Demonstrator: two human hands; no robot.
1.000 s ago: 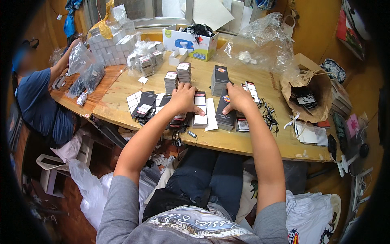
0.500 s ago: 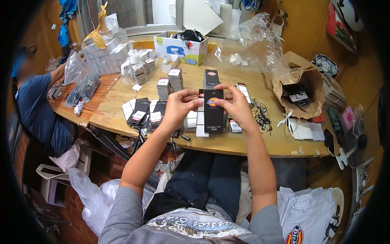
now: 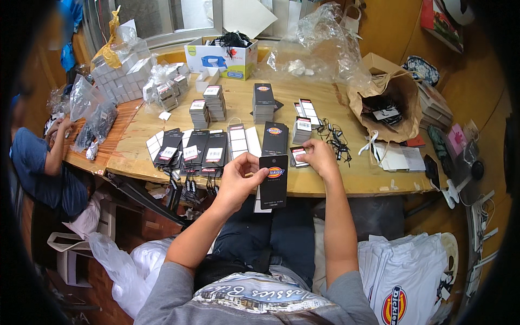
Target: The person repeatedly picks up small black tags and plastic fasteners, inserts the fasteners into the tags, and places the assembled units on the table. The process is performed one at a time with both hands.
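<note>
Head view: left hand (image 3: 238, 179) pinches the top edge of a black hang tag (image 3: 273, 181) between thumb and fingers, holding it upright over the near edge of the wooden table (image 3: 352, 179). Right hand (image 3: 317, 157) rests on the table, fingertips closed on a small white-labelled tag (image 3: 298, 156) beside a short tag stack (image 3: 302, 130). Row of black tags (image 3: 192, 149) lies left of the hands. Another person (image 3: 38, 162) sits at far left.
</note>
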